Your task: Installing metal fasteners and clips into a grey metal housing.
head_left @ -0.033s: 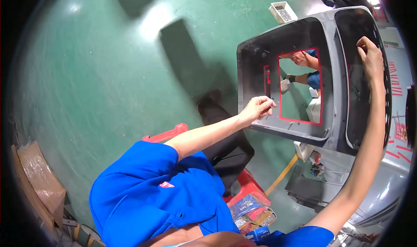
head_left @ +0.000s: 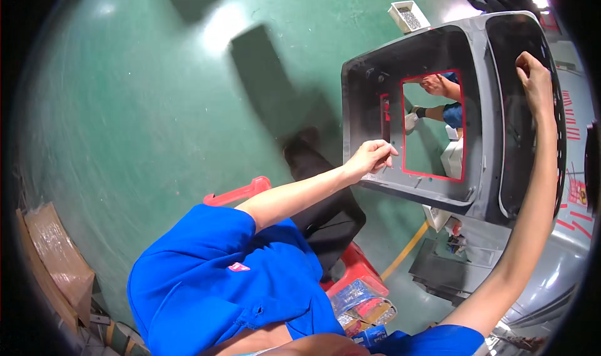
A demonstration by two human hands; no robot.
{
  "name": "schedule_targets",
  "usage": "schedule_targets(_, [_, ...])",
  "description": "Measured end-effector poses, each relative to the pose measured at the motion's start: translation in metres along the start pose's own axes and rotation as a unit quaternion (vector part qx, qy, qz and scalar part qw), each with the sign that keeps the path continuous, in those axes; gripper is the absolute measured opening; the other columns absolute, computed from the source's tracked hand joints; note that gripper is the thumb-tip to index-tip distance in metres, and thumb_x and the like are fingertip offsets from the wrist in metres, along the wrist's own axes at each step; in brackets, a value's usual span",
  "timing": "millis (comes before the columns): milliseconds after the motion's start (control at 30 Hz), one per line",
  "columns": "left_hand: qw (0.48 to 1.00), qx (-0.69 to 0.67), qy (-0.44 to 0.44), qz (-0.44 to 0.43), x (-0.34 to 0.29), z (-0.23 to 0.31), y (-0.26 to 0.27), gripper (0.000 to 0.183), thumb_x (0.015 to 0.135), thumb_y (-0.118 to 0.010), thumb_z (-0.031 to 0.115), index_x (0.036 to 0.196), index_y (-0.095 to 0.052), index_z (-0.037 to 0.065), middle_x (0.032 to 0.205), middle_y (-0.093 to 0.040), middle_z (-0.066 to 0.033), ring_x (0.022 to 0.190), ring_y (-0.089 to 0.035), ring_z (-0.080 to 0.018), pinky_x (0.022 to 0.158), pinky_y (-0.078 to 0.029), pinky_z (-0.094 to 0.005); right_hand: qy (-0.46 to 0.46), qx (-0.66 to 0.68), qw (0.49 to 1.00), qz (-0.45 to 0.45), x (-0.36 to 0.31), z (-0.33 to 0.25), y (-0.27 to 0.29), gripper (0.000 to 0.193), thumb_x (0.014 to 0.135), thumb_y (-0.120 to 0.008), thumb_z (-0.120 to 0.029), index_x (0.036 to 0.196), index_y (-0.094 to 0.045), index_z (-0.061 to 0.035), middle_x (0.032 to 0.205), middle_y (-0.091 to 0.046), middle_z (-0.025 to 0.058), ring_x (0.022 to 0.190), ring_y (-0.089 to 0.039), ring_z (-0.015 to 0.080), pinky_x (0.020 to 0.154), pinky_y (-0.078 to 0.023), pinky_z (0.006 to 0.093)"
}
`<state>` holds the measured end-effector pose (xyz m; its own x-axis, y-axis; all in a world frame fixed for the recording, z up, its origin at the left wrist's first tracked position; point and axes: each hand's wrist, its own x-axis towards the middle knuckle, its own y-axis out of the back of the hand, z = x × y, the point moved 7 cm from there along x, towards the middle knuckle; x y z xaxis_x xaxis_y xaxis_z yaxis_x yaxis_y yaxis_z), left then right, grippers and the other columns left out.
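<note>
A large grey and black plastic housing fills the right side, with a red-edged rectangular opening in its larger recess. Over that recess's near left corner is my left hand, thumb and fingertips pinched together. Whatever they hold, if anything, is too small to make out. My right hand reaches over the narrower dark recess on the housing's right, its fingers curled and closed. I cannot see what is between them. Through the opening show another person's hand and a shoe.
A white bin of small metal parts stands beyond the housing. Close by me are a red plastic stool and an open bag of small parts. Cardboard leans at the left. A grey surface with red strips lies at far right.
</note>
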<state>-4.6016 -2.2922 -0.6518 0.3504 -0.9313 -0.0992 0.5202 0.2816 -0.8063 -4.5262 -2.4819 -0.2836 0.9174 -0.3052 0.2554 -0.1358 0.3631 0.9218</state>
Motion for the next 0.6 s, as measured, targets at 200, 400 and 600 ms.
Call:
schedule_targets(200, [0.999, 0.018, 0.029, -0.014, 0.007, 0.004, 0.023, 0.021, 0.095, -0.041, 0.017, 0.104, -0.054, 0.003, 0.074, -0.056, 0.0018, 0.053, -0.036, -0.0021, 0.044, -0.026, -0.0179, 0.067, 0.038, 0.995, -0.062, 0.053, 0.017, -0.067, 0.02, 0.071, -0.058, 0.004, 0.091, -0.06, -0.0005, 0.084, -0.063, 0.0151, 0.082, -0.061, 0.0293, 0.073, -0.046, 0.0324])
schedule_targets(400, [0.999, 0.015, 0.044, -0.018, 0.009, -0.001, 0.027, 0.019, 0.095, -0.042, 0.016, 0.103, -0.055, 0.004, 0.073, -0.056, 0.0017, 0.053, -0.037, -0.0021, 0.045, -0.027, -0.0177, 0.077, 0.023, 0.996, -0.042, 0.05, 0.041, -0.099, 0.024, 0.072, -0.057, 0.003, 0.095, -0.063, -0.0024, 0.087, -0.064, 0.0184, 0.085, -0.064, 0.031, 0.073, -0.047, 0.0345])
schedule_targets(600, [0.998, 0.026, 0.05, 0.014, 0.011, -0.006, 0.027, 0.023, 0.097, -0.044, 0.024, 0.103, -0.052, 0.004, 0.076, -0.061, -0.0037, 0.05, -0.034, -0.0015, 0.043, -0.025, -0.0175, 0.046, -0.058, 0.995, -0.064, 0.049, 0.02, -0.094, 0.028, 0.084, -0.043, -0.021, 0.088, -0.059, 0.0018, 0.082, -0.063, 0.0198, 0.071, -0.058, 0.0312, 0.07, -0.045, 0.0352])
